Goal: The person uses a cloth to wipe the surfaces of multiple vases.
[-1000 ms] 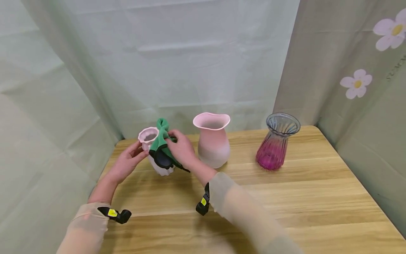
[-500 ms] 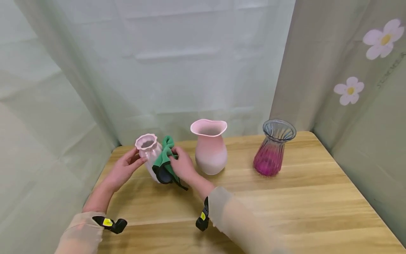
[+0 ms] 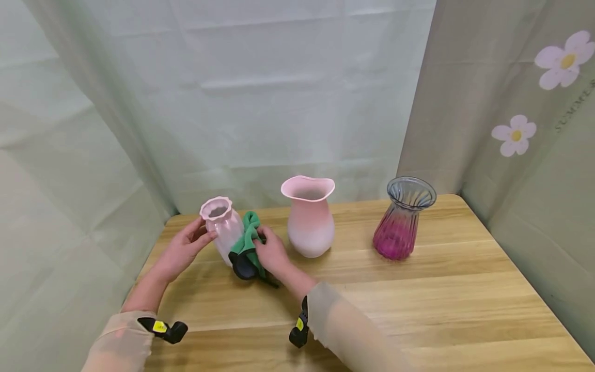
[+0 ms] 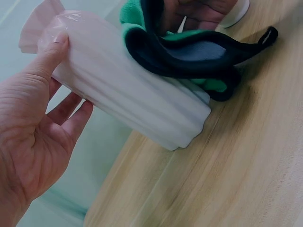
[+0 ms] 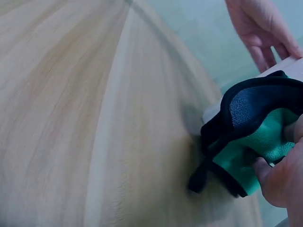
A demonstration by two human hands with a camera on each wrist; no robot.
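At the left of the surface, the left hand, pinching the tilted pale-pink vase, should brace it so the right hand, gripping the green cloth, can press evenly.

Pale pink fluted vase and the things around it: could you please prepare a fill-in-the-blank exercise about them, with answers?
The left hand holds the pale pink fluted vase, and the right hand pinches a ____ cloth with black edging.
The wavy-rimmed pink-and-white vase stands ____ the fluted vase and the ribbed grey-and-magenta glass vase.
In all, the head view shows ____ vases.
Missing words: green; between; three.
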